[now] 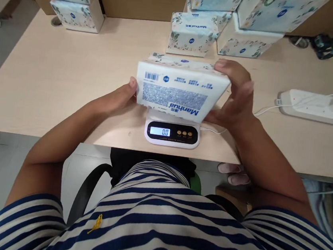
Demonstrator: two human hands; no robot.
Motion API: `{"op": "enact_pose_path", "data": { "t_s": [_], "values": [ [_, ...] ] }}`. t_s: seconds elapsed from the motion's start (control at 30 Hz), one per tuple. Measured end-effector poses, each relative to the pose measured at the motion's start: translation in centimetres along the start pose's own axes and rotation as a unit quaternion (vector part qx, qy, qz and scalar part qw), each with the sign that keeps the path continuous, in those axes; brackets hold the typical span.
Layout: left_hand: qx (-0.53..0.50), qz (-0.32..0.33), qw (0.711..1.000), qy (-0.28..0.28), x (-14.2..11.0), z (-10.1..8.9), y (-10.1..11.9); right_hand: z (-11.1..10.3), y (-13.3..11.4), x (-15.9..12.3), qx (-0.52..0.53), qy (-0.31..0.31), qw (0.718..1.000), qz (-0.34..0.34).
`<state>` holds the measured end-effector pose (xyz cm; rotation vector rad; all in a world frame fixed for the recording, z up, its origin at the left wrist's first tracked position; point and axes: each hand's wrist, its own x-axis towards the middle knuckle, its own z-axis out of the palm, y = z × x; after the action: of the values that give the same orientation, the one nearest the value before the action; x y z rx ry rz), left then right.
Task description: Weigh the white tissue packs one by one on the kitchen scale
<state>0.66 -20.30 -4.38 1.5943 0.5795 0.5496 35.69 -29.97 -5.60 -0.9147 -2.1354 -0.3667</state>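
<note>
Between my two hands is a white tissue pack (173, 89), tilted above a small digital scale (172, 134). My left hand (124, 95) presses the pack's left side, with the thumb at its edge. At the right end, my right hand (237, 97) grips the pack, one finger on the top corner and others lower down. Blue print and a barcode face me, and a leaf pattern shows along the far side. The scale's lit display reads 0.0. Most of its weighing plate is hidden under the pack, and I cannot tell whether the two touch.
Leaf-patterned tissue packs are stacked at the back left (76, 16) and at the back right (245, 41). A white power strip (319, 107) with cables lies on the right of the wooden table (54, 80). A thin white cable runs from the scale.
</note>
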Motion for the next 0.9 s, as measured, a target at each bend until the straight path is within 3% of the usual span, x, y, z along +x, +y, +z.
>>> {"op": "enact_pose_path", "data": {
  "t_s": [0.1, 0.17, 0.27, 0.37, 0.43, 0.5, 0.63, 0.7, 0.77, 0.83, 0.9],
  "values": [
    [-0.016, -0.043, 0.998, -0.045, -0.8, 0.2, 3.4, -0.8, -0.2, 2.9, -0.033, -0.13, 0.99, 0.05],
    [-0.041, -0.073, 0.996, -0.031, -1.2, 0.0, 5.0, -1.3, -0.6, 5.7, -0.012, -0.192, 0.975, 0.111],
    [-0.054, -0.087, 0.995, 0.01, -1.5, -0.9, 5.9, -1.4, -1.3, 9.9, 0.029, -0.191, 0.969, 0.154],
    [-0.05, -0.068, 0.995, 0.054, -1.3, -3.0, 4.9, -0.7, -1.7, 12.2, 0.075, -0.2, 0.967, 0.136],
    [-0.038, -0.048, 0.994, 0.085, -1.0, -4.7, 3.7, 0.6, -1.5, 12.6, 0.151, -0.215, 0.953, 0.148],
    [-0.01, -0.028, 0.991, 0.131, -0.8, -6.4, 2.8, 2.8, -0.8, 12.7, 0.258, -0.22, 0.918, 0.205],
    [0.091, 0.013, 0.972, 0.215, -0.9, -8.1, 2.1, 8.5, 0.7, 14.2, 0.407, -0.22, 0.818, 0.343],
    [0.124, 0.022, 0.966, 0.226, -1.2, -8.3, 2.2, 10.9, 1.0, 15.7, 0.459, -0.27, 0.758, 0.376],
    [0.134, 0.023, 0.963, 0.233, -1.7, -8.7, 2.5, 12.4, 1.3, 17.4, 0.499, -0.343, 0.711, 0.357],
    [0.131, 0.011, 0.962, 0.238, -2.2, -9.6, 2.9, 13.1, 1.6, 19.0, 0.496, -0.394, 0.711, 0.304],
    [0.126, -0.021, 0.965, 0.231, -2.9, -10.8, 3.3, 13.7, 1.7, 20.5, 0.44, -0.411, 0.752, 0.271]
  ]
}}
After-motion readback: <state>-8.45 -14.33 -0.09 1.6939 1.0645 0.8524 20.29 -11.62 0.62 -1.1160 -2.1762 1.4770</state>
